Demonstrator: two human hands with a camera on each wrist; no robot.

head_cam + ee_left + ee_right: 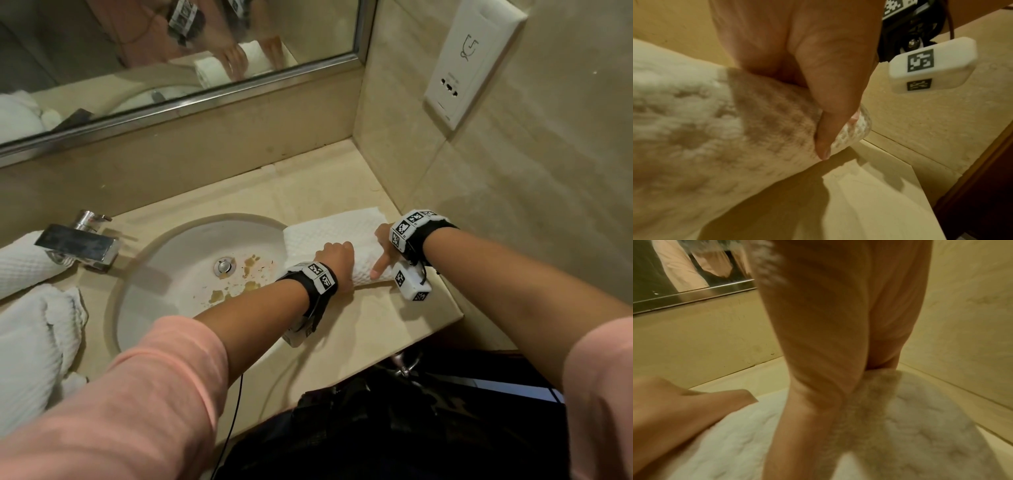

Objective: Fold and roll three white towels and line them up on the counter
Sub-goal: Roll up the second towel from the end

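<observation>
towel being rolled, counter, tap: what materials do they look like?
Towel: white woven cloth, probably cotton, with a waffle-like raised grid. Counter: beige polished stone or stone-look slab, faintly veined. Tap: shiny chrome-like metal, reflective flat spout.

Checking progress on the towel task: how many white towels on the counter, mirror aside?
3. One half-rolled towel under both hands, right of the sink; one rolled towel behind the faucet, far left; one loose towel at the left edge. More may lie out of frame.
</observation>
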